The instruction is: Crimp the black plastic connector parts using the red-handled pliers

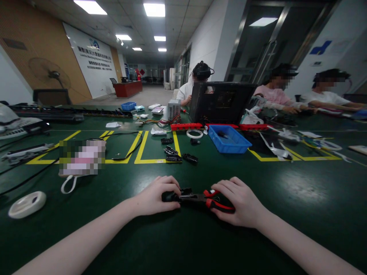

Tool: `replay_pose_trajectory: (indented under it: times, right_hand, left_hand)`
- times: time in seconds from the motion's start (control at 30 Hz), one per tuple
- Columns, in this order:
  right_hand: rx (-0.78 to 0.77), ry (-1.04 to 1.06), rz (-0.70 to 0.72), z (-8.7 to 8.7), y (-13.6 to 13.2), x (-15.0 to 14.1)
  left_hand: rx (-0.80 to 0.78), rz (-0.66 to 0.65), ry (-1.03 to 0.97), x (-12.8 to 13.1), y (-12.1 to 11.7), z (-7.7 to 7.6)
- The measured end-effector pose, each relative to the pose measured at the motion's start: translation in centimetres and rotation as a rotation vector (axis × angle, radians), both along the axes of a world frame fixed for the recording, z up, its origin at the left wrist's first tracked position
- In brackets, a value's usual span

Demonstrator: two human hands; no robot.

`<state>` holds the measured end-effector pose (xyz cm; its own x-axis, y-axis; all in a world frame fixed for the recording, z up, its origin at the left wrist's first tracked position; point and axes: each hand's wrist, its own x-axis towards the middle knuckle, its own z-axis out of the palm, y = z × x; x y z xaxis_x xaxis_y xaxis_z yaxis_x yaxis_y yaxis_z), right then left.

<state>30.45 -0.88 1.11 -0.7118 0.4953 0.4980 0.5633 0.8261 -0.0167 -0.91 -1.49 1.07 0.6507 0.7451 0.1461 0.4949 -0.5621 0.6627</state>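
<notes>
My left hand (162,194) is closed around a small black part (169,196) low over the green table; its exact kind is hard to make out. Red-and-black handled pliers (219,205) sit in my right hand (236,200), their handles somewhat apart. The long narrow jaws of the pliers point left and reach the black part at my left fingertips. Whether the jaws grip it cannot be told. Beyond my hands, several small black plastic pieces (172,157) lie at the corner of a yellow-taped rectangle.
A blue bin (229,140) with a dark item inside stands ahead, beside a white tape roll (194,134). Behind are red strips (186,126) and a large black case (220,103). At left lie a phone-like object (83,157), cables and a white oval object (27,204). Several people sit across.
</notes>
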Motion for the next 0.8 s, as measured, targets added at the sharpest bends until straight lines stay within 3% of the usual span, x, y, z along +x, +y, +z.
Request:
replay_pose_trajectory:
  times: [0.8]
  right_hand:
    - [0.011,0.013,0.010,-0.25,0.09,0.09]
  left_hand:
    - [0.016,-0.021,-0.010,-0.16,0.41,-0.35]
